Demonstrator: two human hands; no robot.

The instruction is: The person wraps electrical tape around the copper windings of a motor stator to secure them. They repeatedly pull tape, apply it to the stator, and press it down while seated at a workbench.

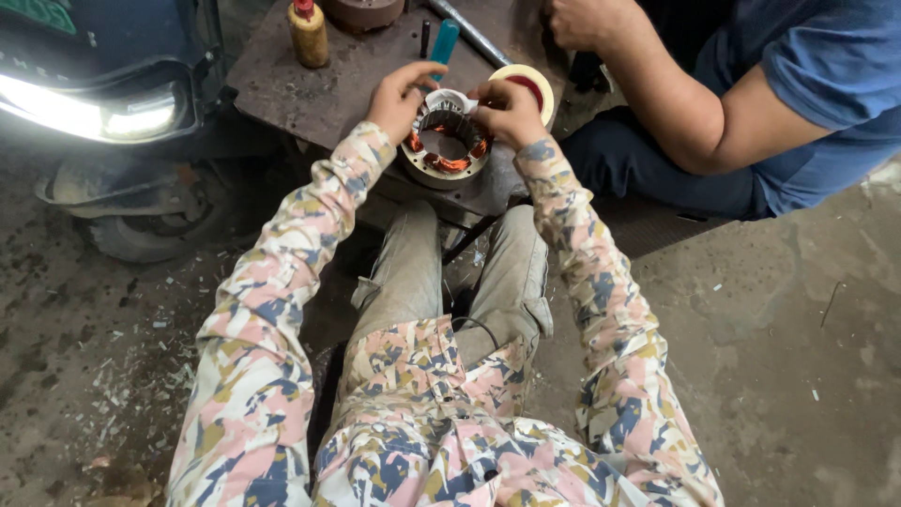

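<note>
Plainly, one ring-shaped motor stator sits at the near edge of a dark, rusty metal work table — a grey laminated steel ring with copper-orange windings showing inside its round bore. Two hands work on it: the left hand curls over the far left rim, fingers bent and pinching a white strip of insulating material, while the right hand grips the right rim, fingers closed against it. One roll of pale tape with a red core lies just beside the right hand. One teal-handled tool, one grimy yellow bottle with a red cap — both stand farther back. One co-worker's hand rests at the table's far corner.
</note>
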